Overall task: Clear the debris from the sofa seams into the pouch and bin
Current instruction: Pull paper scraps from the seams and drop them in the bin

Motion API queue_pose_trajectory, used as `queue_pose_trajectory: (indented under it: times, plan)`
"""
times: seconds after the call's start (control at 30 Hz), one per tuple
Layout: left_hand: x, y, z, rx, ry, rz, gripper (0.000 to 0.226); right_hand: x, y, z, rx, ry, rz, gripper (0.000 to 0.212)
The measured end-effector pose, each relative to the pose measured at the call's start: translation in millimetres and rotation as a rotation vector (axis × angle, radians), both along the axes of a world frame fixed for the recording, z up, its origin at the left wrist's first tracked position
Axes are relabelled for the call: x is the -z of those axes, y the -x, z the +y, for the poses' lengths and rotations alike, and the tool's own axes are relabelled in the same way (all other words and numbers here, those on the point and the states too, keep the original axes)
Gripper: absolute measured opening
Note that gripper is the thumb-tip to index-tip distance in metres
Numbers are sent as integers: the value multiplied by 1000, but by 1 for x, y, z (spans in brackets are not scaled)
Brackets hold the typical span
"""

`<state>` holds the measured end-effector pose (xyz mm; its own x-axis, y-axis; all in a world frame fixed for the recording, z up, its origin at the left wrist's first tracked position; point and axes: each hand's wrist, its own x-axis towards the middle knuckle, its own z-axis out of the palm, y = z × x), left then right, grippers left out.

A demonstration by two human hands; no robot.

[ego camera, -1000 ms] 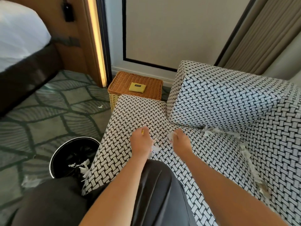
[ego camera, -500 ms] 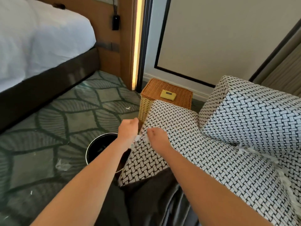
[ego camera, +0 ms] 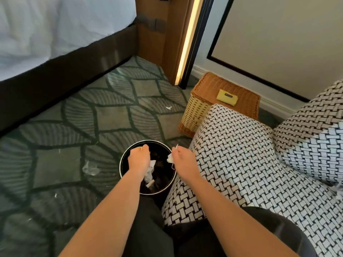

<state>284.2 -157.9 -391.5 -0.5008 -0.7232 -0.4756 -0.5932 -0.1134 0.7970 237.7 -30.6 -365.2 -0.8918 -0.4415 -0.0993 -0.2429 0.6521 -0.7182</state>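
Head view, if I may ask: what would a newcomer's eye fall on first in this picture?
The left hand and right hand hang over the round black bin on the carpet, fingers curled round white debris. To the right, the bold black-and-white woven sofa fills much of the frame. Beyond it a yellow pouch lies on a wicker basket.

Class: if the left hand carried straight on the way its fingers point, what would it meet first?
Likely the paper scraps inside the bin: the left hand hangs over its opening, fingers seemingly pointing down. Depth is unclear.
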Motion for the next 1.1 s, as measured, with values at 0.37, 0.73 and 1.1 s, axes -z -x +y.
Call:
queue_pose_trajectory:
  times: [0.37,0.73,1.1]
  plan:
    - [20,14,-10,25,-120,87,18,40,16,-40,171,42,-483,51]
    - [-2,4,19,241,129,54,23,2,9,6,-165,-92,58,35]
    - [-45,-21,132,711,284,328,26,-55,29,135,-238,-549,-118,51]
